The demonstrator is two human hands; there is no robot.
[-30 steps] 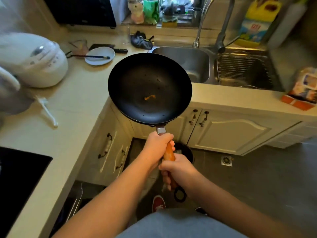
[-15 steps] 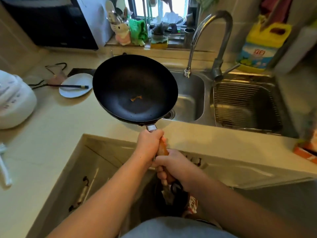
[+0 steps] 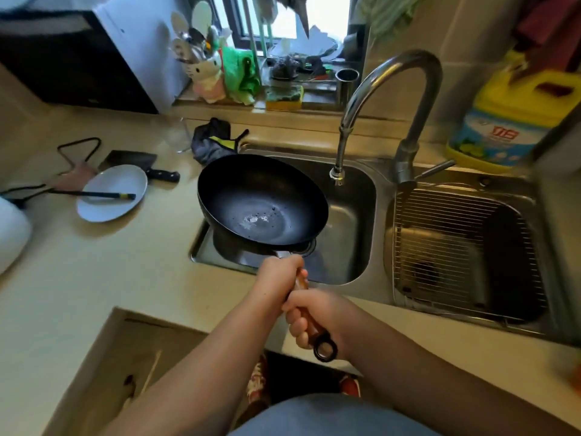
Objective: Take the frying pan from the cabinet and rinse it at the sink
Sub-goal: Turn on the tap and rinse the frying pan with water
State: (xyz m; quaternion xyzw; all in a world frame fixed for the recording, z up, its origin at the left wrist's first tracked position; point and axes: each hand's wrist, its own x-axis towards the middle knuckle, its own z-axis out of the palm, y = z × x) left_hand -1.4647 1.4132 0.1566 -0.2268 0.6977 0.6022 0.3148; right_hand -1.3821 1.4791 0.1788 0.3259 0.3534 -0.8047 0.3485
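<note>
Both hands [image 3: 284, 275] grasp the frying pan [image 3: 262, 201] over the sink [image 3: 352, 215].

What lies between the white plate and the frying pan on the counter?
In the head view, nothing: only bare counter separates the white plate from the frying pan.

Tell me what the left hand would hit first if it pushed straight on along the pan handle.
Left hand points up-left along the handle; the frying pan leads, probably meeting the sink's far wall or rim. Depth is unclear.

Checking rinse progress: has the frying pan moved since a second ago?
Yes. The frying pan went from above the counter edge to over the left sink basin.
</note>
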